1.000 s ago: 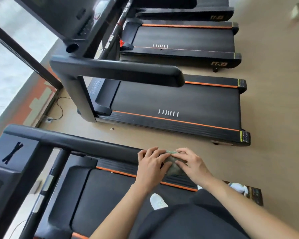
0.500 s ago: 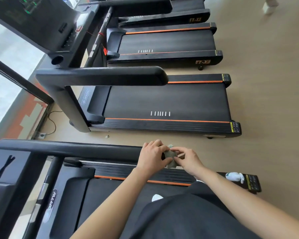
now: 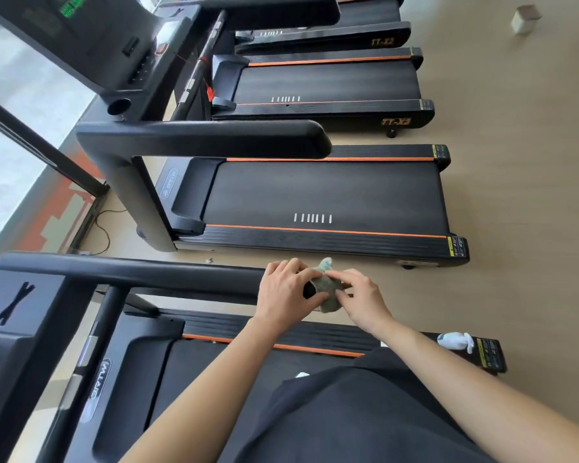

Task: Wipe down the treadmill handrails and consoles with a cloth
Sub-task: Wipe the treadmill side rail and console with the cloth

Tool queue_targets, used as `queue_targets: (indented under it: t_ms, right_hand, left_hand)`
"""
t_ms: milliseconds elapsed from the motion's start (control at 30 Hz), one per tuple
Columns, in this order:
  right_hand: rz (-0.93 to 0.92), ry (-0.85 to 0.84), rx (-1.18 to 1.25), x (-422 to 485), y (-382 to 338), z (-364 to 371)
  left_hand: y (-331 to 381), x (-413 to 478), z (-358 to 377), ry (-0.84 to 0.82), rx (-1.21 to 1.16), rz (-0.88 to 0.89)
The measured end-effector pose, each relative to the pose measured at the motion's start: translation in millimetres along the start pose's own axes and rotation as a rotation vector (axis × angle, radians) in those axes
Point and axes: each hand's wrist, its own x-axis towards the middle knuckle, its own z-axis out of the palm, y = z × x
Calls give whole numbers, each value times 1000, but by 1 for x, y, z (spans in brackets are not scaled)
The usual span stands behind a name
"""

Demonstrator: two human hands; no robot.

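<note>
Bare floor (image 3: 532,212) is left open on the right; on the far side passage is barred by the next treadmill (image 3: 315,195) (its raised rail (image 3: 208,140) included).

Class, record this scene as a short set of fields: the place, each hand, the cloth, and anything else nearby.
place: row of black treadmills on a tan floor
left hand: grips the end of the near handrail
right hand: pinches the cloth
cloth state: grey-green, bunched at the handrail's end, between both hands
nearby: small white object on the near treadmill's rear corner
</note>
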Motion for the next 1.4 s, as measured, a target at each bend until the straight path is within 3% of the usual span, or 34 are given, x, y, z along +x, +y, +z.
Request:
queue_targets:
  t_ms: [200,367,733,1067,1400]
  right_hand:
    - [-195,45,-172,5,-21,8]
    - [-282,-48,-343,23,-52,22]
    - [-399,-88,-466,54,-116,110]
    - [-481,-279,-505,92,-175,179]
    - [-561,-364,-537,121,-232,244]
  left_hand:
    - [-28,-28,-2,209,-20,-46]
    - [-50,-43,-12,294,50,-129]
    - [-134,-77,-44,295,186,-337]
    - [-203,-106,-72,253,295,-527]
    - [-273,-123,-103,266,115,-679]
